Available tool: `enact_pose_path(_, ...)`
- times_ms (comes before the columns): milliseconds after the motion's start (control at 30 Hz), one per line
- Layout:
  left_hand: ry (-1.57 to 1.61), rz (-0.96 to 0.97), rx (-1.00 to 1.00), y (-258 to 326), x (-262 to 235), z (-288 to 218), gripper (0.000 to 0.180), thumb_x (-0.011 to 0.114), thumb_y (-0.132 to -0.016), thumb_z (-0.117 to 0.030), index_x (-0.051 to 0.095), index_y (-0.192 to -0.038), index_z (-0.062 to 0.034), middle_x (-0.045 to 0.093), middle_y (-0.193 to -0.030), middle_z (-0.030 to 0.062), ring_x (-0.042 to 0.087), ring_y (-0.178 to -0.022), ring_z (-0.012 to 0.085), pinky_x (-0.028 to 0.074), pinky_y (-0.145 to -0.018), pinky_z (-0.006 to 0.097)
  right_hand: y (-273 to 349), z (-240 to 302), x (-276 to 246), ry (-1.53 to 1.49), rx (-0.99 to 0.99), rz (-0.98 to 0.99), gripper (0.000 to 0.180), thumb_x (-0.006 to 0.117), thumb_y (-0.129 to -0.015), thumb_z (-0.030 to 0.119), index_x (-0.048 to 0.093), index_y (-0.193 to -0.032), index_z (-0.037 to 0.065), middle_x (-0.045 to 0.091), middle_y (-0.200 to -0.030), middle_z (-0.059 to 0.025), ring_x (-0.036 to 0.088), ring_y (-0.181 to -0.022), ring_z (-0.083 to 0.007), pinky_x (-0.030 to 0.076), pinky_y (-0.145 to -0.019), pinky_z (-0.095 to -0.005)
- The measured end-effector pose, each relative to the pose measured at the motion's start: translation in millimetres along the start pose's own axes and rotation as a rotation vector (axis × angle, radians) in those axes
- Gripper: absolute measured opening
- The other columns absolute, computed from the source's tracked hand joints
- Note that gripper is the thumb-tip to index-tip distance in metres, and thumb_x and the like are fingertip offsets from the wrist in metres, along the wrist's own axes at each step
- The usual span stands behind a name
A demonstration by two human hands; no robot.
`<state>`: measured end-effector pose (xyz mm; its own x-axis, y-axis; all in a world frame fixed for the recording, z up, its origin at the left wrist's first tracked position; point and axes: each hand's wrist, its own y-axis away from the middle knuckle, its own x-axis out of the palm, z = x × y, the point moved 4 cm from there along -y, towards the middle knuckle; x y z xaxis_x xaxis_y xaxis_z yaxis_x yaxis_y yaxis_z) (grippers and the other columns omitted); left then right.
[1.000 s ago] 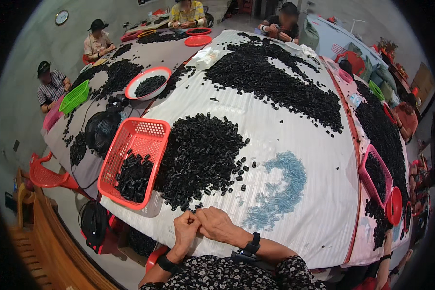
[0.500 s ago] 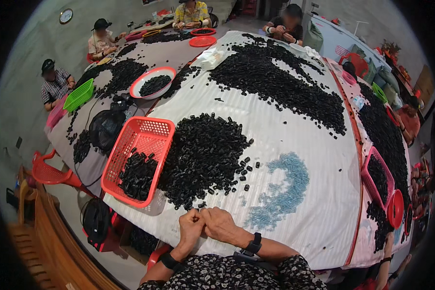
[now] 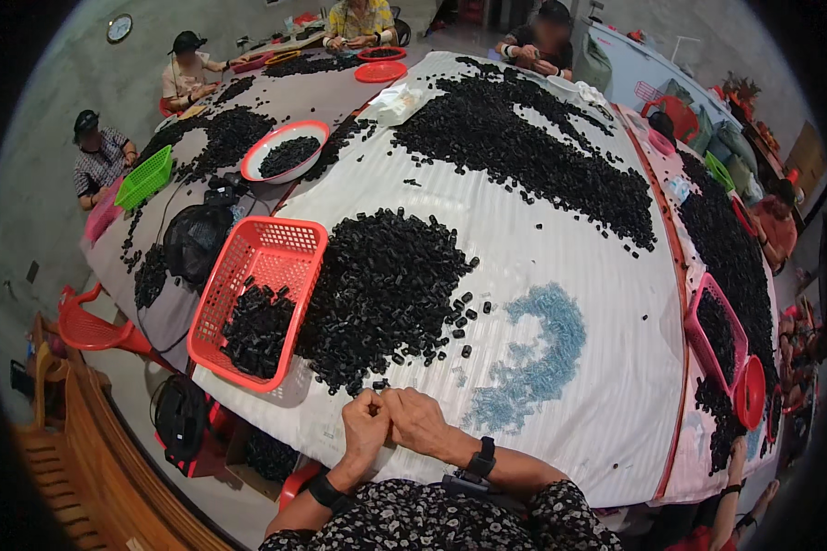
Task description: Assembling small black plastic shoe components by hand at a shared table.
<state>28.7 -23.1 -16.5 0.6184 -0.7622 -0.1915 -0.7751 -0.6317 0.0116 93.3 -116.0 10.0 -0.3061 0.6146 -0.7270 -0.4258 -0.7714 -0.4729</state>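
My left hand (image 3: 366, 424) and my right hand (image 3: 415, 415) meet at the table's near edge, thumbs and fingers pinched together and touching. What they hold, if anything, is hidden by the fingers. Just beyond the fingertips spreads a large heap of small black cylindrical pieces (image 3: 386, 285). To the right of my hands lies a curved scatter of small clear bluish tube-like pieces (image 3: 547, 354). On the left, a red perforated plastic basket (image 3: 207, 317) holds more black pieces at its near end.
White cloth (image 3: 606, 404) covers my table. Farther off lies a broad spread of black pieces (image 3: 524, 138). A red-rimmed white basin (image 3: 317, 151), a green basket (image 3: 145, 179) and a pink basket (image 3: 708, 335) stand around. Several people sit at the tables' edges. A red chair (image 3: 92, 331) stands left.
The whole view has shifted slightly, with table things a little higher and further left. My hands stay pinched together in nearly the same place.
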Motion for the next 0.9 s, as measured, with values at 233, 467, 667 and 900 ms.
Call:
enact_pose_path(233,0.215,0.015,-0.125,-0.9,-12.7,-10.1,0.013,0.061,-0.081,0.002,0.053,-0.070,-0.0013,0.054,-0.064,-0.0017,0.046,-0.057,0.0038,0.039,-0.051,0.019,-17.5,-1.7,-32.4,-0.154,0.114,0.155,0.023,0.058,-0.070,0.005,0.047,-0.089,0.003,0.050,-0.071,-0.0125,0.054,-0.067,-0.0282,0.047,-0.058,-0.0388)
enact_pose_path(467,-0.157,-0.355,0.234,-34.5,-101.2,-49.6,0.005,0.062,-0.080,0.000,0.058,-0.077,0.0002,0.058,-0.070,0.0008,0.051,-0.063,0.0064,0.043,-0.057,0.022,-12.2,-53.6,-68.7,0.382,0.196,0.191,0.016,0.056,-0.074,0.003,0.052,-0.089,0.002,0.051,-0.081,-0.0144,0.055,-0.078,-0.0289,0.047,-0.065,-0.0387)
enact_pose_path(667,-0.577,-0.558,0.410,-59.5,-150.4,-61.9,0.004,0.062,-0.081,0.000,0.059,-0.083,0.0020,0.053,-0.065,0.0079,0.049,-0.057,0.0153,0.041,-0.055,0.029,-4.6,-66.1,-55.3,0.484,0.194,0.229,0.013,0.055,-0.073,0.002,0.054,-0.085,0.002,0.053,-0.080,-0.0121,0.056,-0.076,-0.0255,0.049,-0.061,-0.0340)
enact_pose_path(900,-1.044,-0.581,0.542,-55.6,-130.5,-73.0,0.023,0.062,-0.074,0.002,0.059,-0.096,-0.0031,0.054,-0.094,0.0147,0.052,-0.089,0.0340,0.042,-0.078,0.042,-16.9,-63.0,-65.4,0.222,0.288,0.053,0.011,0.052,-0.078,-0.002,0.051,-0.090,0.000,0.051,-0.081,-0.0175,0.055,-0.079,-0.0339,0.047,-0.066,-0.0415)
